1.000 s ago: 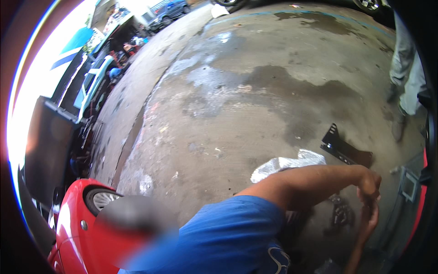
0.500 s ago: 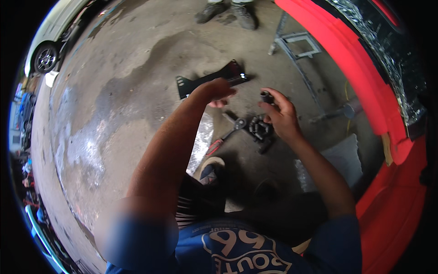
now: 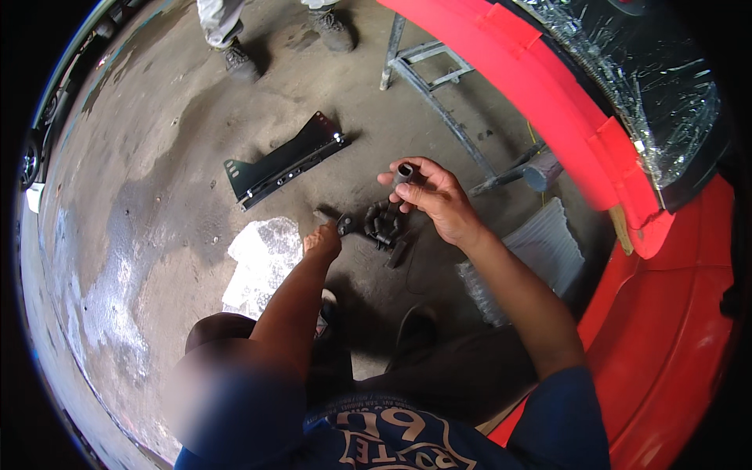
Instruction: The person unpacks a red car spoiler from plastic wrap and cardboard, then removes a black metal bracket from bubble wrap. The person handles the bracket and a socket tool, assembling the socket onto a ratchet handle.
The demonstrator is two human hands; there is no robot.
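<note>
My right hand holds a dark socket upright between thumb and fingers, its open end facing up. Low over the floor, my left hand is closed around the handle of a ratchet wrench, whose round head sticks out past the fingers. Just right of the ratchet head lies a cluster of dark sockets, partly below my right hand. A black metal bracket with holes at its ends rests on the floor farther off.
A red car bumper and red body panel run along the right side. Beside them stands a grey metal stand. Clear plastic wrap and a white sheet lie on the floor. Another person's shoes are at the far side.
My left hand has come back from near the bracket and down onto the ratchet wrench. The right hand still holds the socket. The view has shifted, and the other person's feet have moved apart.
</note>
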